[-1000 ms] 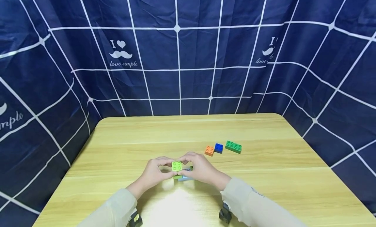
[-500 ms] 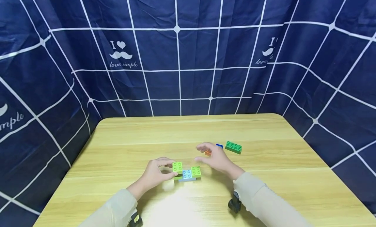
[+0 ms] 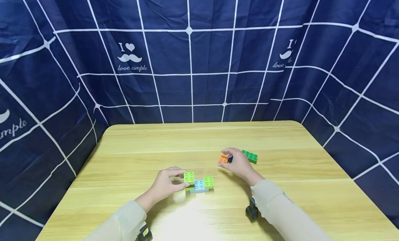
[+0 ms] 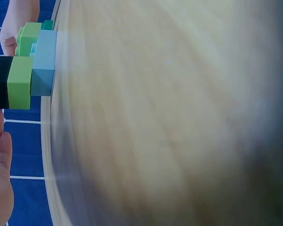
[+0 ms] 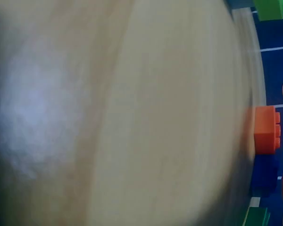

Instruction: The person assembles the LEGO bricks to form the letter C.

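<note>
My left hand pinches a lime green brick between thumb and fingers. That brick tops a stack with a black brick and another lime brick under it. At the bottom is a light blue brick, with a second lime brick on its right end and light blue studs between. Over an orange brick my right hand has thumb and fingers spread; in the right wrist view, the fingertips are apart from the orange studs.
A dark blue brick sits against the orange one, mostly hidden by my right hand in the head view. Just beyond it lies a long green brick. A grid-patterned blue curtain surrounds the wooden table.
My right hand has left the stacked bricks and moved right and away from me to the orange brick. The left hand stays on the lime brick.
</note>
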`<state>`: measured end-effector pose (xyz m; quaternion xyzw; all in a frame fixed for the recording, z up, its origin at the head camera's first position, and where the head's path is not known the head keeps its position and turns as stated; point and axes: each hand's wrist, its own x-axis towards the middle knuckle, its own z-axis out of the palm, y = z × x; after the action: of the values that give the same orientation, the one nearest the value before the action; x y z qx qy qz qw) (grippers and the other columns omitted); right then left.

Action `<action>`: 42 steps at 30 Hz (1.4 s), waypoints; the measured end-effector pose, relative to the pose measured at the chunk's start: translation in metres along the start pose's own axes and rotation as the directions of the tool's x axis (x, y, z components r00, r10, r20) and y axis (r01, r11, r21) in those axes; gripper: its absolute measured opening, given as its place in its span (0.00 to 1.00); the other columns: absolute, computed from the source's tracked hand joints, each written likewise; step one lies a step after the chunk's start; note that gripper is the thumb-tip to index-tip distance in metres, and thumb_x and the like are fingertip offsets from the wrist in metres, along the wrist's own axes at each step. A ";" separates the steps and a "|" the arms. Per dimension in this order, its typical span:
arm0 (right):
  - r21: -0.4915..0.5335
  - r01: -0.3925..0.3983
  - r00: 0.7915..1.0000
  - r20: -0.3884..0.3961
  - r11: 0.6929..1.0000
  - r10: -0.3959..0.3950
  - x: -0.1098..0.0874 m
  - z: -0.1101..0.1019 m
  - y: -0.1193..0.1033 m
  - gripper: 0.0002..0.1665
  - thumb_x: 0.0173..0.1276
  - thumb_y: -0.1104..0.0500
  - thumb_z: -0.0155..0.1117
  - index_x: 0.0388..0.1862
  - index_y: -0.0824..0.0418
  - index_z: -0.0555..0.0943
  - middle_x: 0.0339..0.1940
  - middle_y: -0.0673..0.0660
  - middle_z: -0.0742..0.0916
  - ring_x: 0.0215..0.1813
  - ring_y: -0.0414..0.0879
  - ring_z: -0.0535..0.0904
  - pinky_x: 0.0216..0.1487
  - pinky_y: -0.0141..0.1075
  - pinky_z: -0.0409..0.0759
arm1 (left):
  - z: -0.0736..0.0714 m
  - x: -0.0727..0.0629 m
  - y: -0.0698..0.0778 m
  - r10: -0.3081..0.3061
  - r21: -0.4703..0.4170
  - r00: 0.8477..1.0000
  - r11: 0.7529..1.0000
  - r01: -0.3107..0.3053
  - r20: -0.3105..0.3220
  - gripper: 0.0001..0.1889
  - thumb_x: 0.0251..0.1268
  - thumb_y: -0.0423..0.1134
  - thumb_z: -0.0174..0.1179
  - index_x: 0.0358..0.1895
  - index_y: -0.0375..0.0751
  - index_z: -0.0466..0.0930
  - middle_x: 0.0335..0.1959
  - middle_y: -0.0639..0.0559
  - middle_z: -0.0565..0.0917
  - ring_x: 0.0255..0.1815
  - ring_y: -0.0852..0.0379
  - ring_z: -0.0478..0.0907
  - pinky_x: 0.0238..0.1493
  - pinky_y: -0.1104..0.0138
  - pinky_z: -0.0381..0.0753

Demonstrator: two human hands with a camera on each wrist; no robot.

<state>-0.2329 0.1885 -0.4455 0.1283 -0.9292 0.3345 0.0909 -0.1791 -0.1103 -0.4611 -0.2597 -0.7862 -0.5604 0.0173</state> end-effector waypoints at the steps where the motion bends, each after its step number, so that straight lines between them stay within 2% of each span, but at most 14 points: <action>1: -0.011 -0.006 1.000 0.000 1.000 0.006 0.000 0.000 0.001 0.32 0.51 0.52 0.78 0.53 0.62 0.79 0.49 0.56 0.83 0.48 0.52 0.77 0.49 0.47 0.77 | 0.000 0.000 0.000 -0.002 -0.005 1.000 1.000 0.002 0.002 0.17 0.48 0.35 0.73 0.45 0.42 0.85 0.41 0.59 0.83 0.42 0.56 0.78 0.47 0.62 0.81; 7: -0.089 -0.017 1.000 0.004 0.996 0.017 0.000 0.002 0.005 0.33 0.50 0.53 0.79 0.54 0.63 0.80 0.50 0.58 0.83 0.50 0.54 0.77 0.53 0.49 0.75 | 0.001 0.000 0.002 -0.007 -0.007 1.000 1.000 0.007 0.006 0.16 0.48 0.35 0.73 0.44 0.42 0.85 0.41 0.59 0.82 0.42 0.56 0.78 0.47 0.62 0.81; 11: -0.131 -0.001 1.000 0.011 0.991 0.002 0.001 0.003 0.008 0.31 0.50 0.54 0.78 0.52 0.63 0.81 0.50 0.58 0.84 0.54 0.56 0.76 0.66 0.53 0.62 | 0.001 0.000 0.002 -0.005 0.005 1.000 1.000 0.005 0.003 0.16 0.48 0.35 0.73 0.44 0.42 0.85 0.41 0.60 0.83 0.42 0.56 0.78 0.47 0.62 0.81; 14: -0.140 0.012 1.000 0.010 0.990 -0.010 0.001 0.005 0.008 0.28 0.49 0.55 0.79 0.50 0.63 0.82 0.48 0.58 0.85 0.54 0.56 0.77 0.69 0.53 0.55 | 0.001 0.000 0.002 -0.003 0.004 1.000 1.000 0.003 0.004 0.16 0.48 0.35 0.73 0.44 0.42 0.85 0.40 0.60 0.83 0.42 0.56 0.78 0.47 0.62 0.81; 18: -0.109 0.015 1.000 0.007 0.994 -0.014 -0.001 0.006 0.005 0.26 0.49 0.55 0.79 0.48 0.60 0.83 0.46 0.55 0.85 0.47 0.52 0.78 0.59 0.50 0.70 | 0.000 -0.001 0.002 -0.001 -0.007 1.000 1.000 0.001 0.009 0.16 0.48 0.34 0.73 0.44 0.42 0.85 0.40 0.59 0.83 0.42 0.56 0.78 0.46 0.62 0.81; 21: -0.054 0.004 1.000 0.013 0.999 -0.003 -0.002 0.006 0.000 0.26 0.50 0.54 0.79 0.48 0.58 0.83 0.45 0.52 0.85 0.45 0.49 0.78 0.49 0.46 0.75 | 0.000 -0.001 0.001 0.000 -0.007 1.000 1.000 0.000 0.008 0.16 0.48 0.34 0.73 0.44 0.41 0.85 0.41 0.59 0.82 0.42 0.55 0.78 0.46 0.63 0.81; 28: 0.070 -0.001 1.000 0.021 0.998 -0.001 -0.004 0.000 -0.023 0.26 0.52 0.52 0.77 0.51 0.56 0.83 0.46 0.50 0.85 0.46 0.46 0.80 0.48 0.44 0.78 | 0.000 -0.002 0.000 0.001 0.003 1.000 1.000 -0.001 0.005 0.16 0.48 0.34 0.73 0.44 0.42 0.85 0.40 0.60 0.83 0.42 0.55 0.78 0.46 0.63 0.81; 36: 0.204 0.095 0.994 0.029 0.974 -0.103 -0.007 -0.002 -0.055 0.25 0.52 0.56 0.77 0.50 0.58 0.83 0.45 0.49 0.85 0.43 0.41 0.80 0.48 0.39 0.79 | 0.000 0.000 -0.001 0.004 -0.001 1.000 1.000 -0.004 -0.004 0.17 0.48 0.32 0.73 0.44 0.39 0.85 0.41 0.53 0.83 0.41 0.52 0.79 0.45 0.61 0.82; 39: 0.225 0.123 0.990 0.043 0.967 -0.136 -0.009 -0.001 -0.066 0.25 0.52 0.55 0.77 0.50 0.57 0.83 0.45 0.48 0.85 0.44 0.43 0.81 0.48 0.39 0.79 | 0.001 -0.001 0.006 0.013 0.009 1.000 1.000 -0.013 -0.010 0.17 0.47 0.28 0.72 0.44 0.35 0.84 0.40 0.49 0.84 0.41 0.47 0.79 0.45 0.57 0.82; 42: 0.229 0.154 0.982 0.072 0.961 -0.175 -0.011 0.001 -0.077 0.24 0.52 0.53 0.77 0.49 0.56 0.83 0.43 0.47 0.85 0.44 0.46 0.81 0.47 0.39 0.80 | 0.000 -0.002 0.019 0.038 0.020 0.999 0.999 -0.038 -0.010 0.16 0.47 0.25 0.71 0.44 0.32 0.84 0.39 0.46 0.84 0.40 0.41 0.79 0.44 0.52 0.82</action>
<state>-0.1993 0.1322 -0.4029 0.2297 -0.8752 0.4214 0.0606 -0.1690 -0.1069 -0.4450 -0.2715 -0.7865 -0.5537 0.0344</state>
